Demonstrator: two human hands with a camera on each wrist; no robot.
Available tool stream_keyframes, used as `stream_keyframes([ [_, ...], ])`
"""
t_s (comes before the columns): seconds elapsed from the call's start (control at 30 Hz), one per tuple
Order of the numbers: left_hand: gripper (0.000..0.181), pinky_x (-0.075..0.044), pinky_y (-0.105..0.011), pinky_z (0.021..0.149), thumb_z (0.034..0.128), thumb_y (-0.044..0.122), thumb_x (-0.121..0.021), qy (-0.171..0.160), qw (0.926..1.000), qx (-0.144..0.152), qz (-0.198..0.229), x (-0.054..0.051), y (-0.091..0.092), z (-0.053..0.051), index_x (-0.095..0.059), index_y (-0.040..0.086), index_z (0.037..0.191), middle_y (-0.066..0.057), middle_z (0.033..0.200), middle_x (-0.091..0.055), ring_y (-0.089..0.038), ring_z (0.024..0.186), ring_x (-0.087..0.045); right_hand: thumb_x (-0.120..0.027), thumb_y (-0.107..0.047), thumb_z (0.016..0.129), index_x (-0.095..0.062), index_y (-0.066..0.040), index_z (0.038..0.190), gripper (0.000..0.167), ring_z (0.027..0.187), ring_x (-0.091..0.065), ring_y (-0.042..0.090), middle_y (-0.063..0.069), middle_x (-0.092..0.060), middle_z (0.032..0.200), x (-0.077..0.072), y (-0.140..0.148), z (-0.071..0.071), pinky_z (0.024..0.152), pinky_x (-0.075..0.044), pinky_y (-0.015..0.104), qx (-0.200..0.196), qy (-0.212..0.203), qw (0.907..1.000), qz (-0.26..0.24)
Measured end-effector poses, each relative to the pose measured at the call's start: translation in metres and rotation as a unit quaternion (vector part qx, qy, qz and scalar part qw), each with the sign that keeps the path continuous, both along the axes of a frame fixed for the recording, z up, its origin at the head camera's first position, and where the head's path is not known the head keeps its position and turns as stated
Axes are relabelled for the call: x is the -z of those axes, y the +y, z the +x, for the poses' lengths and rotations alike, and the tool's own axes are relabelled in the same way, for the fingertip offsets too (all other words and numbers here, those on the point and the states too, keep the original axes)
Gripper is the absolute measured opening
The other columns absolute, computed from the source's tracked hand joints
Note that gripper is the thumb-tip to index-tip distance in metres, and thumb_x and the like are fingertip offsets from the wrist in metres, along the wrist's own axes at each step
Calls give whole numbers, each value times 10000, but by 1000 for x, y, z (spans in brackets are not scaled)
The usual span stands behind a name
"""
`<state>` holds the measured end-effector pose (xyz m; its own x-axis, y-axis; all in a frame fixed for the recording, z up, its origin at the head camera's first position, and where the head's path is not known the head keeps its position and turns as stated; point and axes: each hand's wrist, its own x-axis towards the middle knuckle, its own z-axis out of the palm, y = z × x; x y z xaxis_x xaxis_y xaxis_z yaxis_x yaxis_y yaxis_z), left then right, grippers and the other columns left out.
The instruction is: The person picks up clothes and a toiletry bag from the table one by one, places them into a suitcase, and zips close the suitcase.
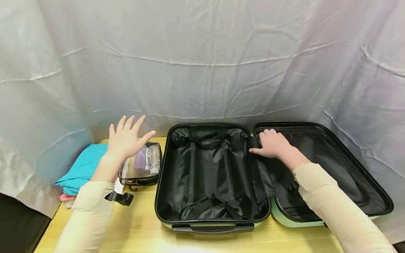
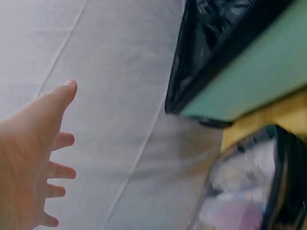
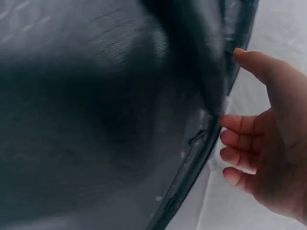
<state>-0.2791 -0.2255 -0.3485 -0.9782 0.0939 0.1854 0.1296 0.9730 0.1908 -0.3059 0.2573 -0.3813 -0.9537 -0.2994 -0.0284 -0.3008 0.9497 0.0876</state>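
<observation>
A suitcase lies open, with one black-lined half (image 1: 156,182) in the middle of the table and the other half (image 1: 374,188) to its right. Its mint-green shell (image 2: 249,72) shows in the left wrist view. My left hand (image 1: 124,141), fingers spread, hovers over a clear toiletry bag (image 1: 141,181) with black edging, holding nothing. Bottles and a purple item show inside the bag. At the far end of the fold between the suitcase halves, my right hand (image 1: 273,143) has loosely bent fingers beside the black rim (image 3: 184,184). Contact with the rim is unclear.
Folded turquoise cloth (image 1: 82,169) lies on a pink piece (image 1: 66,197) at the table's left. A grey-white curtain (image 1: 199,65) hangs close behind the suitcase. The wooden table (image 1: 139,236) extends in front of it, and the suitcase's handle (image 1: 213,229) faces me.
</observation>
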Motion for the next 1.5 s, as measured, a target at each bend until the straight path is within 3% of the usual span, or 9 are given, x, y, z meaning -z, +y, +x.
stream_keyframes([
  [0.3,810,-19,-736,1112,921,721,-356,125,9996,-226,-85,9,-37,18,-181,269,1570,-217,1584,-235,-454,1473,-98,-569,-498,916,-557,107,1205,671,1110,-522,475,297,-566,1190,14,5,-5,903,-446,606,-196,-198,9996,-31],
  [0.5,837,-45,-747,1095,911,736,-356,291,9983,-502,-19,18,-60,34,-230,223,1560,-243,1523,-318,-472,1421,-179,-606,-462,899,-542,102,1255,670,1172,-503,484,310,-543,1257,13,0,-7,947,-432,607,-219,-310,9993,-9],
  [0.63,787,-66,-747,1086,931,665,-430,433,9970,-639,16,23,-72,41,-292,179,1535,-260,1466,-373,-489,1370,-234,-627,-426,895,-522,106,1288,669,1200,-483,499,327,-518,1294,10,-2,-8,965,-423,611,-156,-431,9989,-49],
  [0.8,797,-115,-736,1061,930,672,-421,422,9954,-863,33,30,-85,47,-293,167,1533,-290,1436,-375,-511,1324,-259,-622,-416,904,-497,101,1329,681,1236,-459,503,331,-490,1342,9,-3,-11,991,-410,610,-99,-635,9979,-17],
  [0.93,804,-176,-721,1008,924,685,-412,481,9939,-995,36,40,-97,48,-309,159,1524,-307,1419,-379,-521,1295,-280,-622,-419,900,-496,96,1336,686,1246,-454,501,328,-484,1356,8,-5,-12,997,-408,605,-71,-667,9977,54],
  [1.23,824,-189,-685,999,904,668,-476,813,9879,-1303,-200,64,-127,42,-335,107,1491,-327,1364,-365,-498,1264,-287,-625,-416,906,-471,95,1363,702,1275,-428,505,330,-460,1384,4,-7,-12,1019,-391,613,62,-739,9972,82],
  [1.5,828,-309,-653,911,921,679,-414,644,9863,-1506,-213,83,-150,33,-350,51,1456,-363,1277,-395,-540,1158,-346,-643,-409,894,-469,99,1364,713,1278,-424,508,334,-457,1386,8,-6,-13,1018,-394,611,93,-705,9975,30],
])
